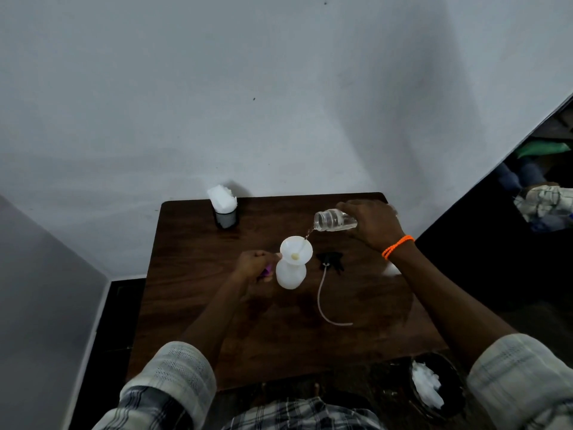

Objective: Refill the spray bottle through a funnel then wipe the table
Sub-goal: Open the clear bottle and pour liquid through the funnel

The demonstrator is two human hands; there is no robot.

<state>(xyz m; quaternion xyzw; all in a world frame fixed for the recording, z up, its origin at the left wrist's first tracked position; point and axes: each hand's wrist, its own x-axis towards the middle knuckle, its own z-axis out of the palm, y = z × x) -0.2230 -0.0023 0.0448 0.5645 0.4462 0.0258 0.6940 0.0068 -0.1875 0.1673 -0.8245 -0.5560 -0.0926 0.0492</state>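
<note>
A white spray bottle [290, 274] stands on the dark wooden table [192, 293] with a white funnel [296, 250] in its neck. My left hand [253, 262] grips the funnel's edge at the left. My right hand [373, 223] holds a clear water bottle [334, 220] tipped on its side, mouth to the left. A thin stream of water runs from it into the funnel. The black spray head [330, 261] lies on the table right of the bottle, its long clear tube [322, 301] curving toward me.
A dark holder with white tissues [224, 206] stands at the table's far left edge by the wall. A small purple object [267, 270] shows under my left hand. Something white [391, 269] lies behind my right wrist. A dark bin with white paper [429, 387] sits below the table's near right corner.
</note>
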